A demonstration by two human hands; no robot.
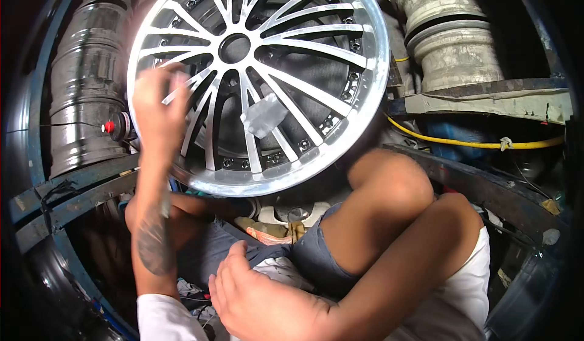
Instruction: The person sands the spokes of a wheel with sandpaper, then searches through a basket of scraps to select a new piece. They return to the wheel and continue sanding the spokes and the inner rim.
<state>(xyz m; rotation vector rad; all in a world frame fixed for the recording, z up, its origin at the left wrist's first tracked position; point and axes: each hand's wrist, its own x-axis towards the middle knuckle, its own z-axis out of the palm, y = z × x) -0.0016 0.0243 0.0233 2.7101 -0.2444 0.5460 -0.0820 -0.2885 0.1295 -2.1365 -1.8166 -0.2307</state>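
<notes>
Over the wheel's (294, 179) left side, with its fingers above the spokes (304, 90), the left hand (159, 100) is bent and badly blurred; whether it pinches something small or nothing at all, I cannot tell. Back at the lap, below the wheel's near edge and well apart from it, the right hand (261, 298) is loosely curled, back uppermost and thumb raised; nothing shows in it, though its palm is hidden, so I cannot tell whether it holds anything. Straight ahead of the body lies the wheel, face towards the head, with its round hole (235, 49) beyond both hands. Across the wheel's near spokes rests a grey sheet (266, 116), to the right of the left hand and nearer to it than to the right hand; its long axis runs aslant, from near left to far right. Between left hand and sheet only spokes and gaps show, whereas the wheel's near edge and the lap come between sheet and right hand. Close to the wheel's near right edge stands the right knee (401, 180), and below the near edge is a white piece (319, 212). Left of the wheel are a red knob (109, 126) and stacked rims (88, 91); right of it, more rims (453, 43) sit above a yellow hose (465, 139) and a metal frame (486, 186).
</notes>
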